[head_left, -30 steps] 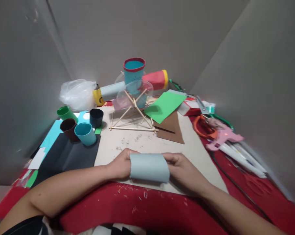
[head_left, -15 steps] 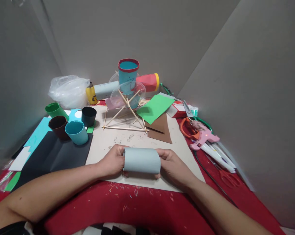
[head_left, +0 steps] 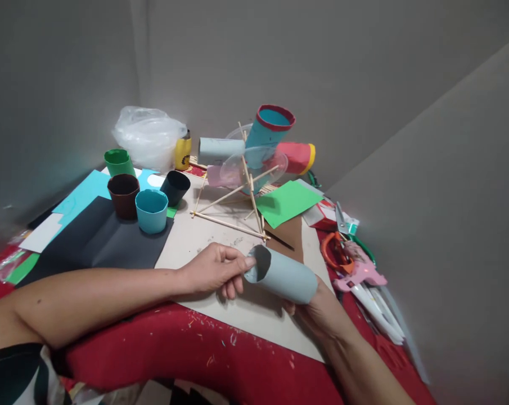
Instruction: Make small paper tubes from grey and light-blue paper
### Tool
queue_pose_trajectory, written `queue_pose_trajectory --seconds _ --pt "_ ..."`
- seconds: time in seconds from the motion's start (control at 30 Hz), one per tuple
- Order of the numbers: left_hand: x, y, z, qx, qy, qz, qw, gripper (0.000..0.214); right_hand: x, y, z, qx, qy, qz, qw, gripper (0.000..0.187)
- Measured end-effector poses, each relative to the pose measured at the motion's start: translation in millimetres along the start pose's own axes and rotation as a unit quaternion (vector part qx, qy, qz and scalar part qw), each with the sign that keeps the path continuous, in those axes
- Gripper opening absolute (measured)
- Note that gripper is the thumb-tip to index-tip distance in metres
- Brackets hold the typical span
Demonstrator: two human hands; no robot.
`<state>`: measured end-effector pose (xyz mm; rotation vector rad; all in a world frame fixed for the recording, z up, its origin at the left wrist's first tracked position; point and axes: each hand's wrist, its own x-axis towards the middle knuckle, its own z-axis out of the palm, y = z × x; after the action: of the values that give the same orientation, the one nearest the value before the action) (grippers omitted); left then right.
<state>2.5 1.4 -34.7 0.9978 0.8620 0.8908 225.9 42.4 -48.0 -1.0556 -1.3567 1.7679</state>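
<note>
A pale grey-blue paper tube (head_left: pixel 288 275) is held just above the white board (head_left: pixel 237 308), its open left end turned toward me. My left hand (head_left: pixel 220 271) pinches the rim at that end, thumb at the opening and fingers below. At the other end my right hand (head_left: pixel 317 309) grips the tube from behind and beneath, with most of its fingers hidden. Beyond the hands stands a stick frame (head_left: pixel 229 224) with clear plastic discs (head_left: pixel 254 169). Fixed around the discs are a blue cup with a red rim (head_left: pixel 269 135), a red cup with a yellow rim (head_left: pixel 296 157) and a grey tube (head_left: pixel 221 151).
On the left, green (head_left: pixel 119 163), brown (head_left: pixel 124 197), blue (head_left: pixel 152 212) and black (head_left: pixel 176 188) paper cups stand by black paper (head_left: pixel 98 239). Green paper (head_left: pixel 290 202) lies right of the frame. Scissors (head_left: pixel 337 252) and a pink glue gun (head_left: pixel 361 273) crowd the right edge. A plastic bag (head_left: pixel 148 138) sits behind.
The tube has tilted, its left end now raised and showing the opening. My left hand has shifted to pinch that rim. The whole view has turned, so objects appear further right.
</note>
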Motion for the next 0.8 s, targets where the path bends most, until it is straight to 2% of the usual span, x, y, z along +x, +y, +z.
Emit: queue_pose_trajectory --seconds 0.27,0.43,0.67,0.8 --pt "0 -3 2.2 0.046 0.000 -0.017 0.999 0.037 -3 6 -5 -0.008 0.000 -0.004 1.000 0.021" --pt "-5 -2 3.5 0.080 0.002 0.012 0.997 0.033 -6 13 -7 0.010 0.014 -0.010 1.000 0.022" --pt "-4 0 1.1 0.058 -0.030 -0.013 0.998 0.040 -5 11 -7 0.001 -0.015 0.018 1.000 0.033" --pt "-7 2 1.6 0.112 -0.026 0.003 0.993 0.039 -7 11 -10 -0.031 -0.026 0.033 0.999 0.026"
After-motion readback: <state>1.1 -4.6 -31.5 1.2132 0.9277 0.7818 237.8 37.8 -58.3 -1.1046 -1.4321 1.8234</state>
